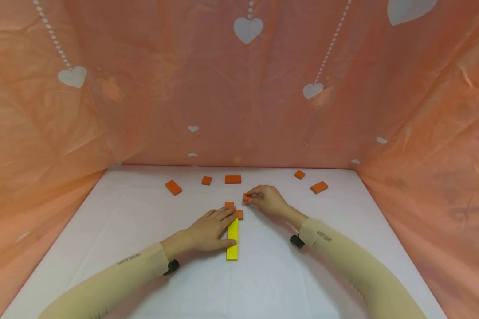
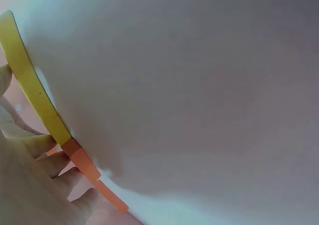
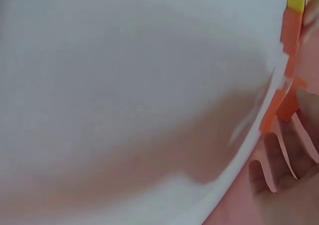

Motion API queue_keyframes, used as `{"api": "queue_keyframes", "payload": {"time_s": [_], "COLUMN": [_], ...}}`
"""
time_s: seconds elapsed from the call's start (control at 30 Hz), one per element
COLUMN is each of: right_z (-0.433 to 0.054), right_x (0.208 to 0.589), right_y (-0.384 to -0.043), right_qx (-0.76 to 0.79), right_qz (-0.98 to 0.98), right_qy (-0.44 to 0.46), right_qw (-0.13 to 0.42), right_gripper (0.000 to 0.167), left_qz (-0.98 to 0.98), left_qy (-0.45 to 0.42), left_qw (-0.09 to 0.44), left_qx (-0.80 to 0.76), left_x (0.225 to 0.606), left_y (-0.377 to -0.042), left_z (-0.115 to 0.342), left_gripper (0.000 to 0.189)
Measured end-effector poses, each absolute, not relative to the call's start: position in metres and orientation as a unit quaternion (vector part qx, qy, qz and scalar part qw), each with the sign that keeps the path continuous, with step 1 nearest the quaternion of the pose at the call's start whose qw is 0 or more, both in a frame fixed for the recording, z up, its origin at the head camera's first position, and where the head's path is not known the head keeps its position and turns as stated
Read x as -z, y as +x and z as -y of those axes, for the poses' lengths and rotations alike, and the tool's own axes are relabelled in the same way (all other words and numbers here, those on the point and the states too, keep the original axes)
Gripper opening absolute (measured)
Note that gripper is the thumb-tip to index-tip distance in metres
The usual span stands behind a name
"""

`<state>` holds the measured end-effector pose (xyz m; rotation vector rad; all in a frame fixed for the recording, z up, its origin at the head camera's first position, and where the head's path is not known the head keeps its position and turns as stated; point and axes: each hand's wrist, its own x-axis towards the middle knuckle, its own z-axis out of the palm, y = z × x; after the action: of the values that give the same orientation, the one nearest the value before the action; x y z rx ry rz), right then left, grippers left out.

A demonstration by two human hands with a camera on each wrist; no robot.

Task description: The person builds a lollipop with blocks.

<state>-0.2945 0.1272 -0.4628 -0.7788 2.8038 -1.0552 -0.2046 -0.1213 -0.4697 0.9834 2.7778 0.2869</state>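
near the centre of the head view, a long, flat yellow bar (image 1: 232, 248) lies on a table covered in white cloth (image 1: 303, 283), its length running up and down the frame. at its upper end sits an orange block (image 1: 239, 215), partly covered by fingers; just above and to the left of that one is a second orange block (image 1: 229, 204), also partly hidden.

the left hand (image 1: 212, 228) rests palm down on the left side of the bar. its fingers are extended and relaxed, clenched on nothing; the fingertips lie over the two orange blocks, and the thumb touches the bar lower down. in the left wrist view, bar and blocks form a slanting line at the left of the frame.

the right hand (image 1: 269, 199) is right of centre, up from the bar. thumb and fingers pinch a small orange piece (image 1: 245, 198); whether this touches the cloth i cannot tell.

along the top of the table, left to right, lie a tilted orange rectangle (image 1: 173, 187), a small orange cube-like block (image 1: 206, 180), a wide orange rectangle (image 1: 233, 179), a little orange block turned at an angle (image 1: 300, 174) and a slanted orange rectangle (image 1: 319, 187). both arms wear beige sleeves (image 1: 355, 261) with dark lettering. a peach-coloured curtain (image 1: 151, 97) with white hearts fills the upper frame.
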Motion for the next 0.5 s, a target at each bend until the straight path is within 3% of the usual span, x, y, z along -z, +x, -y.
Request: {"api": "queue_keyframes", "payload": {"time_s": [0.5], "right_z": [-0.109], "right_x": [0.472], "right_y": [-0.287], "right_qx": [0.31], "right_qz": [-0.906], "right_qy": [-0.286], "right_qw": [0.044], "right_gripper": [0.024], "left_qz": [-0.934], "left_qy": [0.33], "left_qw": [0.097], "left_qx": [-0.094], "left_x": [0.469], "left_y": [-0.205], "left_z": [0.121], "left_gripper": [0.085]}}
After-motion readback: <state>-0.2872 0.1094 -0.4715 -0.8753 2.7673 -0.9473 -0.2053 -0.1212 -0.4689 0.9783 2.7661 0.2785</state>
